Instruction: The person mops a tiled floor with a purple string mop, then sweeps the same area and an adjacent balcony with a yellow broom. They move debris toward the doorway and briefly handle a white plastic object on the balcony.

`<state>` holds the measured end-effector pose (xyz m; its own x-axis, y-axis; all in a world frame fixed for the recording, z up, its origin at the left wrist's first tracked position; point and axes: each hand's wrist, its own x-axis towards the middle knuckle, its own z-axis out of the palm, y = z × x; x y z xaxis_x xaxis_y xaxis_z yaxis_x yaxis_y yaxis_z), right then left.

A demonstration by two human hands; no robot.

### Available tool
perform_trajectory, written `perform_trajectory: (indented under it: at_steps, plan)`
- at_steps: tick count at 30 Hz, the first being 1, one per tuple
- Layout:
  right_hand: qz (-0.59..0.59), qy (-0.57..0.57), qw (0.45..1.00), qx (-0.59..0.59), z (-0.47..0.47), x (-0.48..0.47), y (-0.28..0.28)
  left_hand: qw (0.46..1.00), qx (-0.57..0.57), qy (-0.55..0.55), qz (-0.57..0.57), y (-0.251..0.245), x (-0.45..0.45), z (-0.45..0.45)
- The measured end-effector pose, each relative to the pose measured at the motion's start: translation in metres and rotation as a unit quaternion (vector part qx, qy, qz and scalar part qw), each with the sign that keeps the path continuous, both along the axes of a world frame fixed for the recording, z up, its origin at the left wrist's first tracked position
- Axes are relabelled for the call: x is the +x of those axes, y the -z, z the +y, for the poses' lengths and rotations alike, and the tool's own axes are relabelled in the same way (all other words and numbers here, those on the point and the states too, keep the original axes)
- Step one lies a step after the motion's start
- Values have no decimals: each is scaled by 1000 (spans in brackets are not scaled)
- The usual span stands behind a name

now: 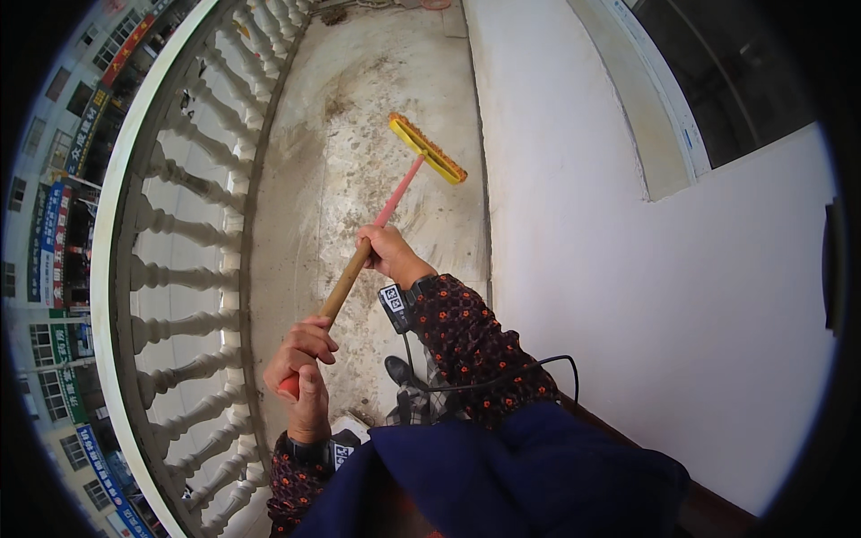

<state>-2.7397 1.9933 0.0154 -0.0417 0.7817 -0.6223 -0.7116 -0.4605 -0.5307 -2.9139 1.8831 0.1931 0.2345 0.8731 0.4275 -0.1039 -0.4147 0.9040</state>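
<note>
A long broom (351, 279) reaches out in front of me, its handle part brown and part pink. My left hand (303, 373) grips the handle's near end, where a red tip shows under the fingers. Farther up, my right hand (387, 252) is closed round the handle, near where brown meets pink. The yellow head with orange bristles (428, 149) lies at a slant over the dirt-marked balcony floor (363, 175), near the foot of the white wall. Each wrist wears a strapped device; a black cable runs from the right one.
A balustrade (181, 276) of pale stone-like balusters curves along the left, with a street and buildings beyond. On the right stands a white wall (572, 235) with a window (726, 74). My dark shoe (398, 369) is on the floor below my hands. Some objects lie at the far end.
</note>
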Motion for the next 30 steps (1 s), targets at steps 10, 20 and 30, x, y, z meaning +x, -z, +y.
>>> perform_trajectory:
  at_steps: [10, 20, 30]
  plan:
    - [158, 41, 985, -59, 3, 19, 61, 991, -65, 110, 35, 9, 57, 89]
    - [276, 111, 954, -36, -10, -8, -5, 989, -63, 115, -61, -93, -36, 113]
    - [261, 22, 937, -233, -143, -144, 121, 624, -251, -252, 695, -48, -231, -16]
